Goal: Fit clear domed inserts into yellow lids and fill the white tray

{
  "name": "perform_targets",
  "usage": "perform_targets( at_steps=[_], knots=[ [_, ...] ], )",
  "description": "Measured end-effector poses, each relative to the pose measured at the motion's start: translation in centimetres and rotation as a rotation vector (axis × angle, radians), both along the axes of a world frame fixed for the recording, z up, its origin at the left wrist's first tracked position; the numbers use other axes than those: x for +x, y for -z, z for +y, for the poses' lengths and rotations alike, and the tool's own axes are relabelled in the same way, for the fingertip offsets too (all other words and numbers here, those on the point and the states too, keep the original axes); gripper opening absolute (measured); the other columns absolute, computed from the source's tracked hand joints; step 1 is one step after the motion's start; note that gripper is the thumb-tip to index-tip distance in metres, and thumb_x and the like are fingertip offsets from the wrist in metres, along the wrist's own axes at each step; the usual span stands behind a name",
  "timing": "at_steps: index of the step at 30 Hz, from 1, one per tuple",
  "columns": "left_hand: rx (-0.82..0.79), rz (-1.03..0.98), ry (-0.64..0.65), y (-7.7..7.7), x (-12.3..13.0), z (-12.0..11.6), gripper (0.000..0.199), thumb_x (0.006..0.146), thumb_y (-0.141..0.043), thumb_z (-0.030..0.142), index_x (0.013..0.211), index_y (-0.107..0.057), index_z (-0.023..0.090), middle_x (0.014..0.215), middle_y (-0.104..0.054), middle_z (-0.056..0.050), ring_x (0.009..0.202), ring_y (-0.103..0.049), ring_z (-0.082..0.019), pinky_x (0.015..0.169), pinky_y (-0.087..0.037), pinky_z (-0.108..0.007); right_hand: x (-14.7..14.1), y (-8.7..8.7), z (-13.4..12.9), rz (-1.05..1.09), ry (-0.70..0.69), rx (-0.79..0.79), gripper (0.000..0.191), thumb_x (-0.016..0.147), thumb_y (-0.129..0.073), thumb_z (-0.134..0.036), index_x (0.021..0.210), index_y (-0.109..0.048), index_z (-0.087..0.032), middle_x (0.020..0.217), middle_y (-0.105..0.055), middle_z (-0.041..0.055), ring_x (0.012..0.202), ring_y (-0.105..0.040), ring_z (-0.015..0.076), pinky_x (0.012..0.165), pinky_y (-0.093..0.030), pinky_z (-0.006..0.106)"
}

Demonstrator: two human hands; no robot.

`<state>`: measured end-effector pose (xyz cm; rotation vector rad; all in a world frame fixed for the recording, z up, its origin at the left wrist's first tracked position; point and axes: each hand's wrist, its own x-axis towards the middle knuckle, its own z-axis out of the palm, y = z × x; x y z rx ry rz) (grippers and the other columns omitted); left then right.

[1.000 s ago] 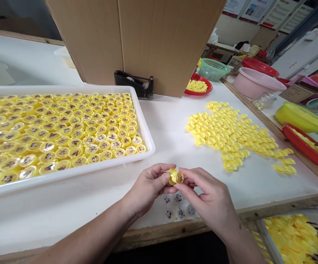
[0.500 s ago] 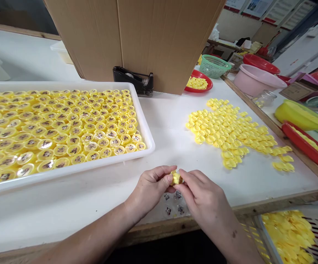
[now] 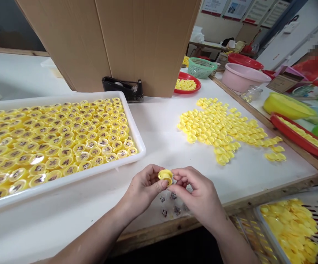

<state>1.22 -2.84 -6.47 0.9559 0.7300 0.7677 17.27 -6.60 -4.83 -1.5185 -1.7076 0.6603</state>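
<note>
yellow piece (image 3: 165, 174) pinched in left hand (image 3: 142, 189), right hand (image 3: 199, 189) alongside

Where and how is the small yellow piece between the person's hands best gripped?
Probably by its rounded outer edge, pinched lightly between thumb and fingertips from the left, as the left hand holds it. The yellow piece is small, and its wide round rim offers an edge to pinch, leaving the opposite side to the right hand.
</note>
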Motion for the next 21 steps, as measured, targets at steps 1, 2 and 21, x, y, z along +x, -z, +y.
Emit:
perform_targets(
  at_steps=[1,2,21],
  knots=[
    [0.031,0.009,-0.001,0.0,0.0,0.0,0.025,0.077,-0.068,0.030,0.094,-0.057,0.014,0.089,-0.064,-0.006,0.082,-0.059,-0.016,0.075,-0.046,-0.028,0.2,-0.1,0.1,0.060,0.001,-0.037,0.027,0.076,-0.068,-0.019,0.101,-0.061,-0.023,0.090,-0.059,0.0023,0.073,-0.058,0.0147,0.065,-0.051,0.027],
    [0.056,0.016,-0.005,0.0,-0.1,0.0,0.025,0.078,-0.067,0.029,0.096,-0.058,0.014,0.090,-0.064,-0.006,0.083,-0.059,-0.016,0.075,-0.046,-0.028,0.4,-0.2,0.2,0.109,-0.007,-0.069,0.029,0.075,-0.068,-0.020,0.103,-0.061,-0.023,0.093,-0.059,0.0026,0.076,-0.058,0.0151,0.067,-0.051,0.027],
    [0.110,0.286,-0.014,0.0,-0.5,0.7,0.025,0.072,-0.069,0.035,0.081,-0.061,0.013,0.071,-0.060,-0.003,0.064,-0.052,-0.013,0.057,-0.038,-0.023,0.4,1.1,1.5,0.368,-0.059,-0.390,0.019,0.077,-0.065,-0.030,0.093,-0.061,-0.019,0.081,-0.063,0.0027,0.073,-0.059,0.0174,0.065,-0.049,0.029]
  ],
)
